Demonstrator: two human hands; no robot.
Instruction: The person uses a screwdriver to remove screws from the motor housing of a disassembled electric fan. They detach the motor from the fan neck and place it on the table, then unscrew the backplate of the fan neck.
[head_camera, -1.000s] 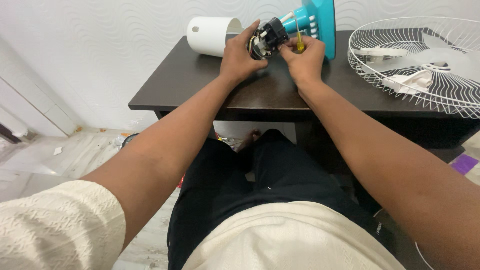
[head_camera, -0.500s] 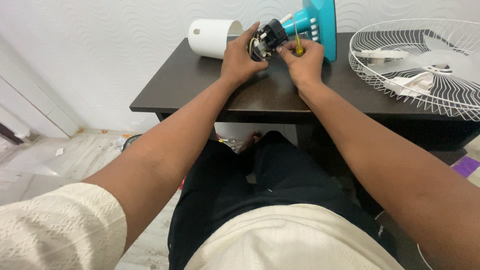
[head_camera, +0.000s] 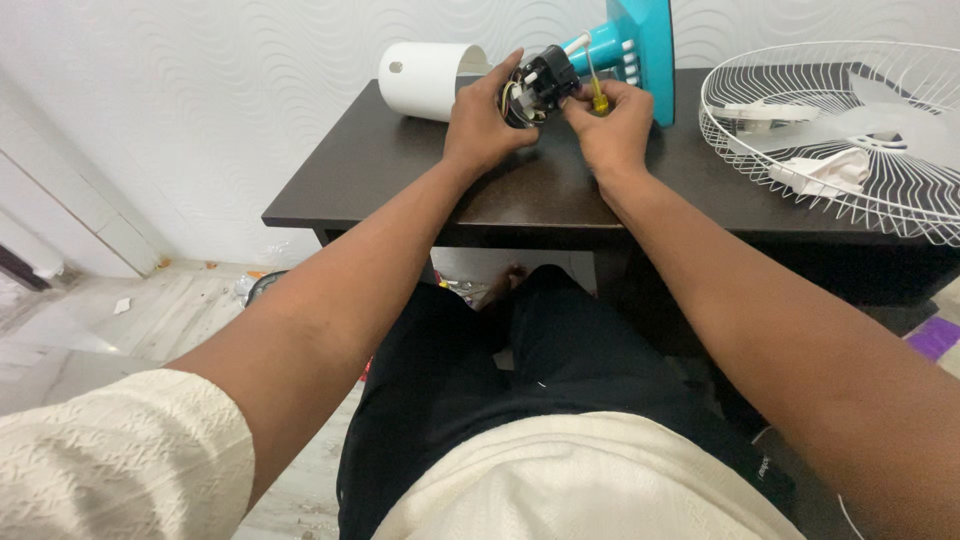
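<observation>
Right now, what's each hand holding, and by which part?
Left hand grips the black fan motor by its round rear end. Right hand pinches a yellow-handled screwdriver by the handle.

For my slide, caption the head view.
Left hand steadies black fan motor; right hand works yellow-handled screwdriver.

A dark brown table (head_camera: 400, 160) stands against a white wall (head_camera: 200, 70) with wavy lines on it. A white round cover (head_camera: 425, 78) lies on its side at the back of the table. A white wire fan guard (head_camera: 850, 140) lies flat on the right part of the table, with pale blades (head_camera: 880, 115) inside it. The floor (head_camera: 130, 310) below is light and has small scraps on it.
</observation>
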